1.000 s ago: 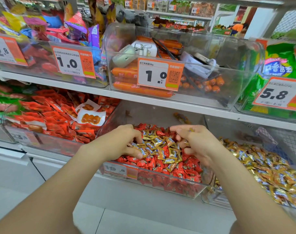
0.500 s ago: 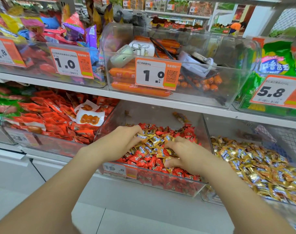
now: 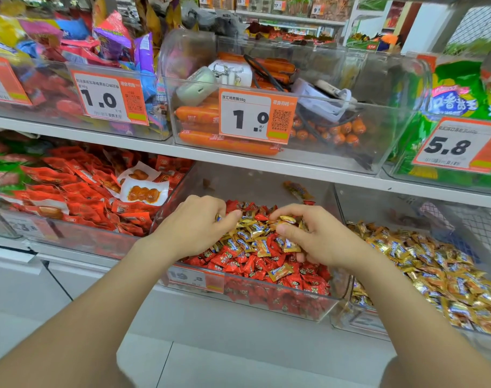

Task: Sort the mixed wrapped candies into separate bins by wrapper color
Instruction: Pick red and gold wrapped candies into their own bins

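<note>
Gold-wrapped candies (image 3: 255, 233) lie heaped atop the red candies (image 3: 255, 264) in the middle clear bin (image 3: 252, 186), where the left hand (image 3: 194, 228) and right hand (image 3: 319, 239) each curl around a few, presumably to carry them to the all-gold bin (image 3: 361, 322) alongside.

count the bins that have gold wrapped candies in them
2. The middle lower bin, where gold candies lie mixed on top of red candies, and the bin to its right, filled with gold ones. More could be hidden elsewhere.
</note>
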### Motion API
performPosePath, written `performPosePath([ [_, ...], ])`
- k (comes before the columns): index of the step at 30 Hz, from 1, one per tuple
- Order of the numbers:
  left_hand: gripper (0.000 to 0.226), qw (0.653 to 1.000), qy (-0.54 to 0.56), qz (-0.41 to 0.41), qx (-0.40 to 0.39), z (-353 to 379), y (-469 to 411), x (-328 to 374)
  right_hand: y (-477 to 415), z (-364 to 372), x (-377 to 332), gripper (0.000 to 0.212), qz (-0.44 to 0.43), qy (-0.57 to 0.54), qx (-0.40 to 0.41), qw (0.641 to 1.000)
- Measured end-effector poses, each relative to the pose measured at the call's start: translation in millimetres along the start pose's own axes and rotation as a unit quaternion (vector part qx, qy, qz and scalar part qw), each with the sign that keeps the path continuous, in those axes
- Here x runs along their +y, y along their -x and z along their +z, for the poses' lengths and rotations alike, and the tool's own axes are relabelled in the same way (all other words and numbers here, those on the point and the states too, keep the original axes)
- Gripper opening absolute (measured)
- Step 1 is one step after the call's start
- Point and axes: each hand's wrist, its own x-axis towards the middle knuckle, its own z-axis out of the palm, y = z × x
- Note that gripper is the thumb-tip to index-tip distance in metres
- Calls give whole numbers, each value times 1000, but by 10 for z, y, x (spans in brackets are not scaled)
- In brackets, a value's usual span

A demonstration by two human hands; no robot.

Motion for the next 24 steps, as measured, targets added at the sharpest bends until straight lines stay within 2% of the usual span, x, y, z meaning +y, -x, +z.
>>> performPosePath([
  [3, 46, 999, 35, -13, 15, -10, -19, -23, -7, -2, -28, 16, 19, -79, -12, 997],
  [5, 33, 998, 66, -13, -11, -5, -20, -22, -26, 16, -23, 14, 27, -100, -11, 995],
  [8, 3, 994, 91, 16, -52, 13, -7, -46, -36, 40, 2, 16, 21, -61, -26, 998],
  [10, 16, 996, 60, 43, -50, 35, -25, -108, -34, 41, 3, 15, 18, -36, -15, 999],
  [13, 15, 998, 10, 32, -44, 36, -55, -137, -44, 5, 9, 16, 39, -39, 33, 998],
  [16, 39, 994, -66, 16, -89, 67, -56, -130, -18, -63, -11, 24, 43, -40, 78, 995],
  [19, 58, 980, -135, 22, -142, 112, -50, -135, 55, -74, -76, 17, 3, 58, 38, 998],
  [22, 66, 974, -149, 11, -169, 136, -61, -109, 79, -9, -62, 31, -32, 170, -10, 985],
  [24, 70, 969, -160, 3, -188, 152, -61, -84, 53, 58, -16, 29, -55, 206, -37, 976],
])
